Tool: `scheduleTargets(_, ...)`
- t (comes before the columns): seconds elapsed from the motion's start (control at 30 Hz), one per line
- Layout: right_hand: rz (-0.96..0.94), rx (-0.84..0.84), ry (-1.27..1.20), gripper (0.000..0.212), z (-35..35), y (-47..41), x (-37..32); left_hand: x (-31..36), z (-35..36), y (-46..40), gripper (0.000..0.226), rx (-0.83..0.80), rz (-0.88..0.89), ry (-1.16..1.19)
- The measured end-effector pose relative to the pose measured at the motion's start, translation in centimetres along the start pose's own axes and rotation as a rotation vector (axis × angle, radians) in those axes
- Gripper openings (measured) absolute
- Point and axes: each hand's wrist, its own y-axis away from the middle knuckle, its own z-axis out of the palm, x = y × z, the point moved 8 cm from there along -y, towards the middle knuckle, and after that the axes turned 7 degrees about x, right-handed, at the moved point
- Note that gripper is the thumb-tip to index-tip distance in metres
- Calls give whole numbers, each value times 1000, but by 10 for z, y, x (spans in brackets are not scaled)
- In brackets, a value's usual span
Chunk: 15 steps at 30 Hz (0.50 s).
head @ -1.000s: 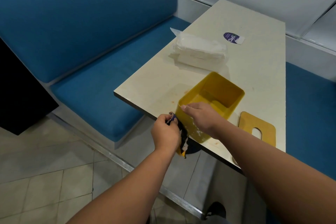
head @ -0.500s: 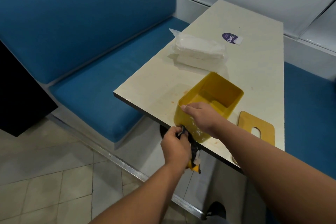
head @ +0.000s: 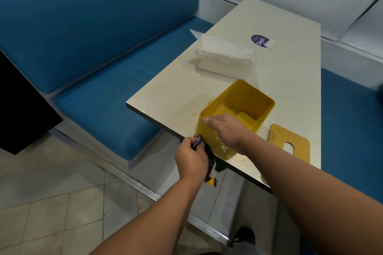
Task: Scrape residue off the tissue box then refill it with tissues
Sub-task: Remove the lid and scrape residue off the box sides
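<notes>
Tissue box [head: 234, 118] under both hands

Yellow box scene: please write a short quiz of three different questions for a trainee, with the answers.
1. True or false: the lid is on the box.
2. Which hand holds the scraper? A) left B) right C) neither
3. Fill in: the tissues lie on the ______, beyond the box.

Key
1. False. The lid lies flat on the table beside the open, empty box.
2. A. The left hand grips the scraper at the box's near wall, which shows white residue; the right hand steadies the box at its rim.
3. table
</notes>
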Motion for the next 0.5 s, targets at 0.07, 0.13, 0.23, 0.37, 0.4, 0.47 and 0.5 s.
scheduleTargets(0.07,0,2,-2,43,0,0,0,1,2,7,12,10,-16,37)
scheduleTargets(0.13,5,3,-13,44,0,2,-1,-4,10,19,16,-51,-15,13)
scheduleTargets(0.23,6,4,-10,48,-1,2,-3,-6,8,10,16,-68,-2,-64)
scheduleTargets(0.37,6,-4,-10,51,0,4,-4,1,2,2,15,7,-22,-8)
scheduleTargets(0.4,8,-2,-11,51,0,4,-4,-1,5,7,16,-19,-25,1)
scheduleTargets(0.47,5,1,-5,50,-1,4,-4,-9,13,17,17,-102,-29,-40)
scheduleTargets(0.5,0,-1,1,51,-1,4,-4,-12,14,17,16,-123,-27,-69)
